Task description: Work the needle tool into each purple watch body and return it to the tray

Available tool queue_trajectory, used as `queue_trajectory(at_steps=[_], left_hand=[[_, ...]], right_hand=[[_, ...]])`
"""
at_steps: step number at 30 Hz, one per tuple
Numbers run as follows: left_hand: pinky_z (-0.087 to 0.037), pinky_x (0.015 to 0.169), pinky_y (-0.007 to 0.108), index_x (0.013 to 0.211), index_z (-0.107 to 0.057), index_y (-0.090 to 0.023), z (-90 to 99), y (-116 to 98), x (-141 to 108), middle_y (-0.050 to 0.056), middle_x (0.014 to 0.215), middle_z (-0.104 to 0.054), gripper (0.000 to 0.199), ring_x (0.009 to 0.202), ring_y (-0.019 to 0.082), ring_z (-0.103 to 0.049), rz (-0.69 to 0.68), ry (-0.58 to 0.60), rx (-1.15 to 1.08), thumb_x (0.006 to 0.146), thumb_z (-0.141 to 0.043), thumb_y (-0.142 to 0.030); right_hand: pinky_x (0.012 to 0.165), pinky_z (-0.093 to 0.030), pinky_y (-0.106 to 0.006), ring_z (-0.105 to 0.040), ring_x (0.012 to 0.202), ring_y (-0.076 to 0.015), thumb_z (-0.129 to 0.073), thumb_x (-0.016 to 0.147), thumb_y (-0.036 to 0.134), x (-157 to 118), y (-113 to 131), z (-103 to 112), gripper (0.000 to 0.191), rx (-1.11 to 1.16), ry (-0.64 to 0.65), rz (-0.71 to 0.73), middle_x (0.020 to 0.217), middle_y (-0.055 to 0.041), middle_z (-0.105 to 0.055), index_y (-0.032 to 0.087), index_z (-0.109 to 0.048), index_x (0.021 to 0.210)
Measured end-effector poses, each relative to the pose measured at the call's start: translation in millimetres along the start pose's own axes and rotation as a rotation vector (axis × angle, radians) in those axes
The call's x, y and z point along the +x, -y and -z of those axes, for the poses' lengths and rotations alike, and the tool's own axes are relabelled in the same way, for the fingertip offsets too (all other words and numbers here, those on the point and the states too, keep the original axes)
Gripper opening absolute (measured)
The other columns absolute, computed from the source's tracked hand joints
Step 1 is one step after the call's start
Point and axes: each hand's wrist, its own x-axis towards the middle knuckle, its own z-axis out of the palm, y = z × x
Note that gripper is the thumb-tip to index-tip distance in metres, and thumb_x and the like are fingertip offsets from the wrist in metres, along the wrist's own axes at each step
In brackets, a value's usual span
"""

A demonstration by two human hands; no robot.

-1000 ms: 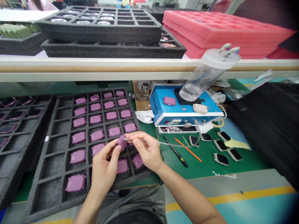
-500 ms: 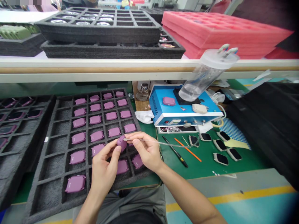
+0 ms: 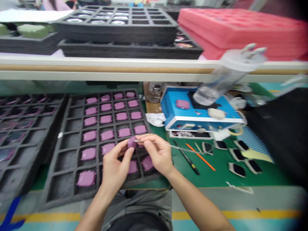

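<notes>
My left hand [image 3: 117,165] pinches a small purple watch case [image 3: 132,142] between thumb and fingers, tilted on its side above the foam tray. In my right hand [image 3: 158,155] is a thin clear tube [image 3: 180,148], held close to its tip. That tip meets the case or lies right against it; the exact contact is too small to make out. Below both hands, a dark grey foam tray [image 3: 63,160] has rows of purple watch cases [image 3: 88,154] in its compartments, with the left column bare. My hands and forearms hide part of the tray's near right side.
A blue machine [image 3: 176,120] carries a clear cylinder [image 3: 216,80] and a purple case. Nearby lie a black pen [image 3: 186,157], an orange stick [image 3: 201,157] and several dark-screened watches [image 3: 237,170]. Another foam tray [image 3: 24,160] stands left. A shelf edge [image 3: 108,75] crosses above, holding foam stacks.
The whole view has shifted, so the bench and both hands appear farther right. My hands keep the same hold on the case and tube.
</notes>
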Motion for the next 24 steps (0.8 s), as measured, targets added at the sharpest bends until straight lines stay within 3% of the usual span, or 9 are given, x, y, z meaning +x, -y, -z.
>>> queue_trajectory(at_steps=[3, 6, 9, 11, 13, 15, 19, 21, 24], left_hand=[[-0.061, 0.095, 0.035, 0.123, -0.074, -0.015, 17.9, -7, -12, 0.01, 0.117, -0.08, 0.029, 0.103, 0.024, -0.077, -0.144, -0.011, 0.2, 0.098, -0.059, -0.021], [-0.054, 0.103, 0.037, 0.133, -0.067, -0.014, 69.7, -10, -26, 0.012, 0.125, -0.076, 0.036, 0.115, 0.024, -0.07, -0.225, -0.032, 0.469, 0.103, -0.047, -0.017], [-0.052, 0.098, 0.041, 0.131, -0.067, -0.015, 134.2, -12, -49, 0.012, 0.116, -0.075, 0.036, 0.108, 0.025, -0.066, -0.108, -0.106, 0.715, 0.106, -0.041, -0.018], [-0.051, 0.092, 0.042, 0.125, -0.069, -0.018, 166.0, -7, -63, 0.009, 0.103, -0.074, 0.035, 0.099, 0.025, -0.063, -0.007, -0.063, 0.812, 0.106, -0.04, -0.02], [-0.05, 0.087, 0.042, 0.12, -0.071, -0.021, 181.1, 4, -74, 0.007, 0.098, -0.072, 0.034, 0.094, 0.025, -0.062, 0.029, 0.055, 0.84, 0.106, -0.04, -0.021], [-0.049, 0.088, 0.043, 0.121, -0.071, -0.024, 182.1, 16, -82, 0.007, 0.106, -0.073, 0.033, 0.097, 0.025, -0.063, 0.005, 0.109, 0.833, 0.106, -0.041, -0.023], [-0.051, 0.1, 0.043, 0.124, -0.072, -0.022, 187.4, 29, -82, 0.01, 0.126, -0.072, 0.029, 0.114, 0.026, -0.066, -0.099, -0.065, 0.822, 0.104, -0.051, -0.028], [-0.05, 0.105, 0.042, 0.117, -0.075, -0.022, 211.7, 32, -70, 0.009, 0.125, -0.075, 0.026, 0.116, 0.026, -0.067, -0.102, -0.183, 0.891, 0.102, -0.056, -0.026], [-0.05, 0.108, 0.041, 0.11, -0.077, -0.019, 268.2, 38, -47, 0.004, 0.117, -0.079, 0.022, 0.113, 0.024, -0.069, 0.031, -0.341, 1.002, 0.095, -0.061, -0.017]], right_hand=[[0.084, -0.068, -0.032, -0.079, 0.095, -0.0188, -0.067, 0.099, 0.029, -12, 4, 0, 0.013, -0.039, -0.058, -0.003, 0.102, -0.0052, -0.081, 0.023, -0.078, 0.097], [0.081, -0.069, -0.034, -0.08, 0.09, -0.0198, -0.07, 0.096, 0.027, -16, 3, -1, 0.011, 0.006, -0.164, -0.021, 0.098, -0.0049, -0.08, 0.021, -0.079, 0.095], [0.078, -0.069, -0.035, -0.08, 0.087, -0.0201, -0.074, 0.094, 0.028, -18, 2, -2, 0.011, 0.005, -0.177, -0.06, 0.095, -0.0051, -0.079, 0.019, -0.079, 0.092], [0.078, -0.069, -0.035, -0.08, 0.087, -0.0206, -0.076, 0.092, 0.031, -19, 3, -3, 0.013, -0.019, -0.174, -0.072, 0.094, -0.0054, -0.079, 0.019, -0.079, 0.091], [0.077, -0.069, -0.037, -0.08, 0.087, -0.021, -0.076, 0.091, 0.033, -19, 3, -2, 0.015, -0.032, -0.185, -0.071, 0.093, -0.0055, -0.079, 0.018, -0.078, 0.09], [0.076, -0.07, -0.038, -0.08, 0.087, -0.0216, -0.076, 0.091, 0.034, -18, 2, -3, 0.017, -0.037, -0.191, -0.072, 0.092, -0.0057, -0.079, 0.017, -0.077, 0.09], [0.071, -0.069, -0.035, -0.08, 0.079, -0.0202, -0.08, 0.086, 0.032, -18, 3, -7, 0.017, -0.019, -0.221, -0.064, 0.088, -0.0053, -0.079, 0.016, -0.076, 0.087], [0.069, -0.069, -0.032, -0.08, 0.075, -0.019, -0.082, 0.083, 0.031, -19, 4, -8, 0.018, -0.005, -0.235, -0.064, 0.086, -0.0045, -0.079, 0.015, -0.077, 0.087], [0.069, -0.068, -0.031, -0.079, 0.073, -0.0181, -0.084, 0.081, 0.033, -20, 4, -9, 0.019, -0.006, -0.238, -0.064, 0.085, -0.0037, -0.079, 0.015, -0.078, 0.087]])
